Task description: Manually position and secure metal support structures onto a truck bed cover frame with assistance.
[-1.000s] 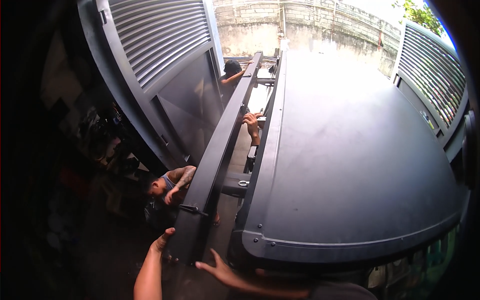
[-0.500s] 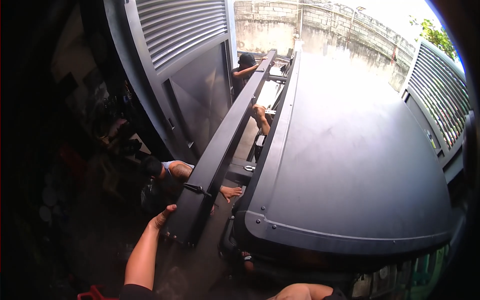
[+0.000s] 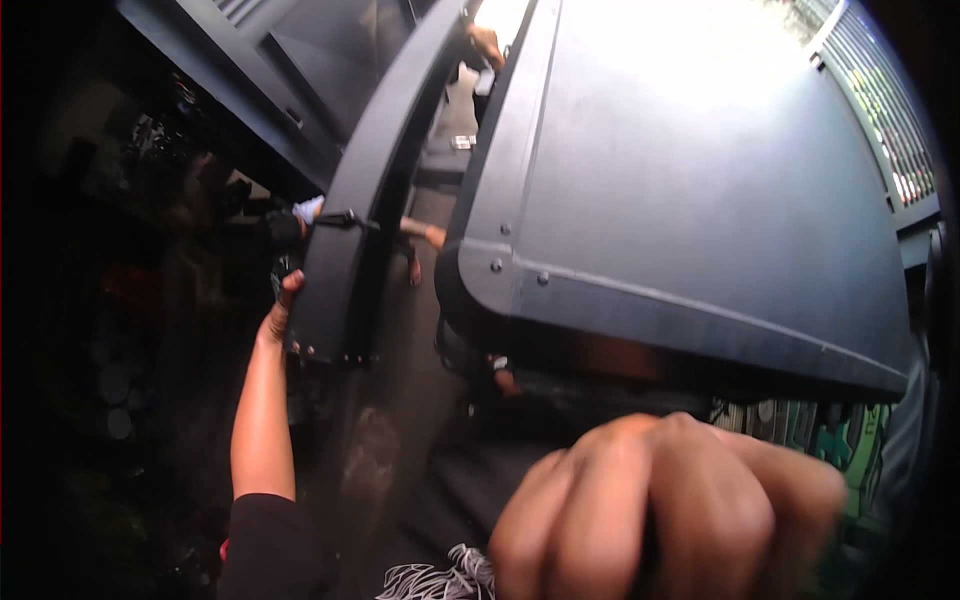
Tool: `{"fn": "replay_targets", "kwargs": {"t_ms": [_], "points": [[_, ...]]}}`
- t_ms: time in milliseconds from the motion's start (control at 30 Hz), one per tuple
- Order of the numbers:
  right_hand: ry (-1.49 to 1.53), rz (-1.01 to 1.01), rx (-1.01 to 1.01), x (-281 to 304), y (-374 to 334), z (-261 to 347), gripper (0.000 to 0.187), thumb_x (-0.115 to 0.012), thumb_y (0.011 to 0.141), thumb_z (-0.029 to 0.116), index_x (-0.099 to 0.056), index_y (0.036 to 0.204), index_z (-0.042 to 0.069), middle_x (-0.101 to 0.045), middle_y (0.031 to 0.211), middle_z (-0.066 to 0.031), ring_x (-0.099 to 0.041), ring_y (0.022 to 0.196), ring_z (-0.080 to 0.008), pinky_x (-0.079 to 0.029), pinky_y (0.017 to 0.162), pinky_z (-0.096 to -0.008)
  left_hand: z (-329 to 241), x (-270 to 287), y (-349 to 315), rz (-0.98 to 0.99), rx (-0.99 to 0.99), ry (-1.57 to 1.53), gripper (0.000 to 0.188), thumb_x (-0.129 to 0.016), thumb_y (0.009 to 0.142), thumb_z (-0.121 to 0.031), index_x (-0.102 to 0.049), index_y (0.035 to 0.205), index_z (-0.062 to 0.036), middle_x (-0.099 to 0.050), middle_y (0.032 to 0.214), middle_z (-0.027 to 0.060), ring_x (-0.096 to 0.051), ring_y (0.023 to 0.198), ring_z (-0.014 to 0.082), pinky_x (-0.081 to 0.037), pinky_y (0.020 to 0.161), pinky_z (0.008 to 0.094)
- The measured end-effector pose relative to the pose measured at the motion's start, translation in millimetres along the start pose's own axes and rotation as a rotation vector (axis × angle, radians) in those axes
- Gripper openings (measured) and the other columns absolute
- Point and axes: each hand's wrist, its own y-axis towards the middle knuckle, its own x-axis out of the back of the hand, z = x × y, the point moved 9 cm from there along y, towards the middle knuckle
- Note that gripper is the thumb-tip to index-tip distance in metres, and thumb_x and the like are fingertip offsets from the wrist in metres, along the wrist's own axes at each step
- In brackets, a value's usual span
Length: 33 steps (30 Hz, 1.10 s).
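A long black beam (image 3: 352, 185), box-shaped with small fasteners along its near end, slants away from me on the left. My left hand (image 3: 285, 292) grips the near end's left edge, thumb on top and the other fingers hidden by the beam. A dark strap or cord (image 3: 345, 218) lies across it. Close in front of me, at the lower right, my right hand (image 3: 670, 500) is raised with knuckles up and fingers curled. Whatever its fingers may hold is hidden. Beyond it lies a large flat black panel (image 3: 680, 190) with a rounded corner and bolts, apart from this hand.
Another person's hand (image 3: 434, 236) reaches between beam and panel; a farther hand (image 3: 487, 45) shows at the top of the gap. A grey metal gate (image 3: 320, 80) stands left, a louvred one (image 3: 885, 110) right. Green items (image 3: 862, 450) sit below the panel.
The view has tipped down, so beam and panel sit higher in the picture. My right hand has risen large into view. My left hand keeps its grip on the beam.
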Motion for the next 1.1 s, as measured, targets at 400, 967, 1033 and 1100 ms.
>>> {"fn": "replay_targets", "kwargs": {"t_ms": [400,967,1033,1100], "points": [[0.451,-0.027,-0.181,-31.7,-10.6,-23.6,0.01,-0.067,0.098,0.003,-0.066,0.09,0.008,-0.06,0.076,0.0012,-0.06,0.062,-0.0158,-0.049,0.062,-0.0337,-2.6,-23.7,-12.0,0.142,0.018,-0.048,0.105,-0.089,0.082,-0.071,-0.06,0.153,0.0016,-0.073,0.139,0.0187,-0.074,0.123,0.0295,-0.063,0.107,0.0444],[-0.151,0.134,0.3,-13.3,49.9,-11.3,0.019,-0.073,0.107,0.012,-0.058,0.099,0.005,-0.068,0.089,-0.013,-0.056,0.06,-0.0202,-0.042,0.052,-0.0345,2.8,2.9,-1.4,0.045,-0.01,0.032,0.11,-0.086,0.08,-0.079,-0.062,0.154,-0.0013,-0.073,0.141,0.0158,-0.073,0.118,0.028,-0.061,0.102,0.0437],[0.044,0.307,0.374,-18.3,51.7,-19.3,0.02,-0.072,0.111,0.02,-0.062,0.107,0.002,-0.068,0.093,-0.0164,-0.059,0.068,-0.0239,-0.047,0.061,-0.0401,12.9,12.0,7.6,-0.054,0.071,0.05,0.109,-0.08,0.084,-0.083,-0.061,0.159,-0.0067,-0.069,0.149,0.0144,-0.069,0.125,0.0295,-0.058,0.106,0.045],[0.24,0.123,0.484,-16.8,57.2,-29.1,0.024,-0.074,0.111,0.019,-0.062,0.114,-0.002,-0.069,0.093,-0.0187,-0.058,0.069,-0.0211,-0.049,0.061,-0.0361,38.7,-49.1,42.5,0.198,0.061,0.045,0.109,-0.08,0.084,-0.083,-0.061,0.159,-0.0065,-0.069,0.148,0.0144,-0.069,0.125,0.0295,-0.058,0.106,0.0449]]}}
